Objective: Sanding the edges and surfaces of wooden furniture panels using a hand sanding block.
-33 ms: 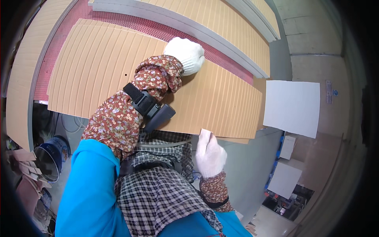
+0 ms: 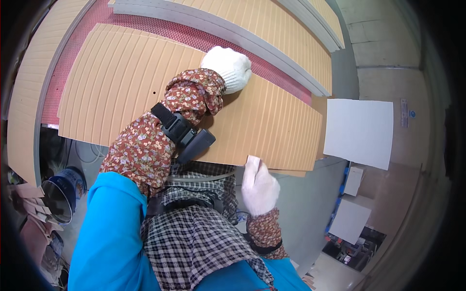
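A long tan ribbed cardboard sheet (image 2: 121,82) lies crosswise in front of me, with the edge of another sheet (image 2: 291,171) showing beneath it. White knit gloves cover both hands. My left hand (image 2: 226,68) reaches across the sheet to its far edge, curled into a fist; its fingertips are hidden, so what they hold cannot be seen. At the near edge, right of the middle, my right hand (image 2: 261,189) pinches the sheet, fingertips at the rim. A black strap with a dark device (image 2: 182,131) circles my left forearm.
Red mesh-like surface (image 2: 286,85) shows behind the sheet. Beyond it lie more ribbed tan panels (image 2: 262,29) with grey edges. Another panel (image 2: 29,97) stands at the left, above a blue bucket (image 2: 63,194) and scraps. White boards (image 2: 359,131) are at the right.
My right hand has shifted very slightly upward along the near edge of the sheet. My left hand stays in place.
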The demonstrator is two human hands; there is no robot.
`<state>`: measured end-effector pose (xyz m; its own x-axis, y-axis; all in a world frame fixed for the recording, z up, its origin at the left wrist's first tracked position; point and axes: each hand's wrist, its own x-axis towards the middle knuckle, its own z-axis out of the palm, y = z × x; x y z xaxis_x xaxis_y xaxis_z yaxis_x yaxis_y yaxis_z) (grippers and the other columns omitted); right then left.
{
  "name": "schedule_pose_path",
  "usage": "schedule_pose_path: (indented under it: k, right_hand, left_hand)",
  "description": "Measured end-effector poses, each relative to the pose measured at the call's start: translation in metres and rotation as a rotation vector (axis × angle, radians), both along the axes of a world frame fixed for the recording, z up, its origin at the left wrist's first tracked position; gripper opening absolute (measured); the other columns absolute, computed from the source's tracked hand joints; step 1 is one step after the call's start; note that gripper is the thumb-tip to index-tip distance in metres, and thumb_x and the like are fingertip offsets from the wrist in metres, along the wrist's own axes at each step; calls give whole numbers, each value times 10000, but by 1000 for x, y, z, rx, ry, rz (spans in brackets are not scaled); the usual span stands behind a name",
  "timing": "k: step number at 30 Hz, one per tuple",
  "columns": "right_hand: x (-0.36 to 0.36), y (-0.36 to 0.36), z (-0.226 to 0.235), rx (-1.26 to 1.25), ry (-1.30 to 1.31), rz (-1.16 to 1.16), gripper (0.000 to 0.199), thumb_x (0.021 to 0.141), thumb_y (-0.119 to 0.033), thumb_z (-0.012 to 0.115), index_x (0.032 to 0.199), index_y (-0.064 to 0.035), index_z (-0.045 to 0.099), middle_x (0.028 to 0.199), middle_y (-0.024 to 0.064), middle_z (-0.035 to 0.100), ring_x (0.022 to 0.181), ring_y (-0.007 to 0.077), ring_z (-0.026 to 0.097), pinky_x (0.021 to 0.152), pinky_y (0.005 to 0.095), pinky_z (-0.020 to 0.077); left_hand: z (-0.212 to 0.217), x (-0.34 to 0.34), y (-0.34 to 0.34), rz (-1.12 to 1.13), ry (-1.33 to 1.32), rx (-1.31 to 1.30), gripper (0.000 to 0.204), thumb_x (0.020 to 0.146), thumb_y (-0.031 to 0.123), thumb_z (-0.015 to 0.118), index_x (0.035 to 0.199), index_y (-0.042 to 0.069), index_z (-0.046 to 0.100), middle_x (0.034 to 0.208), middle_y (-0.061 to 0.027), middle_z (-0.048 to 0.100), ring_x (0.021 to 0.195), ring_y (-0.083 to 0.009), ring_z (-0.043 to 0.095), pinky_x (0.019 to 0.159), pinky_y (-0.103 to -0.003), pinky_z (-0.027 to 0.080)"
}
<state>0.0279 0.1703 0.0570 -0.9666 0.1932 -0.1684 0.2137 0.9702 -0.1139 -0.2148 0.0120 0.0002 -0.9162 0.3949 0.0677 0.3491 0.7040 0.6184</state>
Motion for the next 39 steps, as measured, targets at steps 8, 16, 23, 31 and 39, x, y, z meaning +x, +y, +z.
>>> schedule_pose_path:
  k: [8, 16, 23, 31, 39]
  right_hand:
    - [-126, 17, -12, 11, 21, 99, 442, 1109, -389, 382, 1092, -52, 667, 963, 255, 731, 853, 465, 714, 768, 574, 560]
    - [-226, 26, -21, 4, 39, 238, 628, 1102, -455, 303, 1092, 29, 704, 1126, 310, 713, 1080, 479, 687, 982, 561, 520]
    - [-154, 11, -12, 45, -27, 137, 511, 1121, -431, 305, 1168, -47, 640, 1073, 276, 723, 967, 481, 702, 896, 586, 542]
    - [-9, 0, -2, 62, 38, 174, 261, 1081, -285, 509, 1173, -81, 644, 874, 209, 732, 714, 421, 721, 618, 532, 569]
    - [4, 0, -3, 2, 44, 61, 279, 1079, -308, 523, 1112, -72, 667, 791, 196, 719, 661, 429, 707, 626, 544, 566]
  left_hand:
    - [-3, -1, 3, -7, -4, -28, 328, 969, 318, 556, 901, 85, 776, 904, -182, 756, 895, -370, 730, 875, -506, 552]
    - [-2, 0, -2, -8, -1, -62, 321, 966, 313, 559, 892, 85, 771, 905, -185, 755, 913, -370, 735, 878, -508, 557]
    - [3, 1, -4, -15, -24, -57, 318, 965, 313, 557, 912, 87, 774, 910, -195, 757, 896, -382, 739, 875, -510, 577]
    - [1, -3, -4, -14, -27, -24, 325, 969, 325, 549, 955, 95, 779, 957, -188, 763, 922, -379, 736, 897, -509, 577]
    - [2, -3, -3, -26, -31, -42, 334, 975, 332, 553, 974, 91, 783, 961, -185, 764, 918, -378, 736, 891, -511, 574]
